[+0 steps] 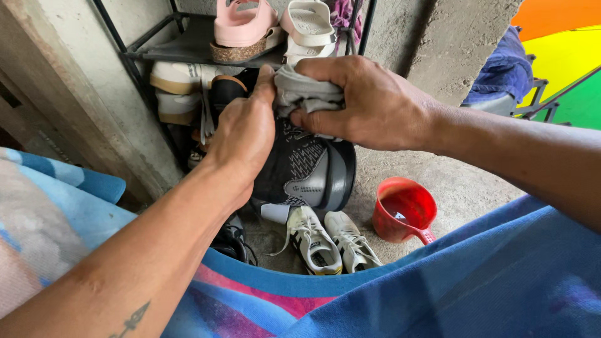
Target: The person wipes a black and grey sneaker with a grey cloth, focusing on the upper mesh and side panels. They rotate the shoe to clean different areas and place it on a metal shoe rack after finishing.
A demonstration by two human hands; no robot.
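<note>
My left hand grips a black and grey sneaker from its left side and holds it up in front of me, sole facing right. My right hand is closed on a crumpled grey cloth and presses it against the top of the sneaker. The fingers of both hands meet at the cloth.
A red plastic scoop with water in it sits on the concrete floor. A pair of white sneakers lies below the held shoe. A dark metal shoe rack holds pink and white sandals. Blue fabric covers my lap.
</note>
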